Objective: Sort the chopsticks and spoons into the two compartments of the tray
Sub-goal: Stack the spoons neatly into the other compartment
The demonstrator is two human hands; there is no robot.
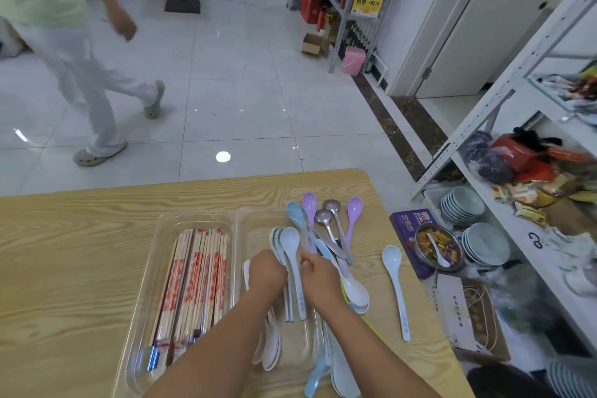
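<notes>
Both forearms reach over the clear plastic tray (pixel 161 226), above its right compartment. The left hand (pixel 266 275) has its grip around pale blue plastic spoons (pixel 289 241). The right hand (pixel 319 276) curls alongside, its grip unclear.

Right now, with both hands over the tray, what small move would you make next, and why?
Probably set the white spoons that the left hand grips down into the tray's right compartment. The chopsticks already fill the left one, and other spoons lie in the right. The right hand sits by the mixed pile straddling the rim, likely next.
</notes>
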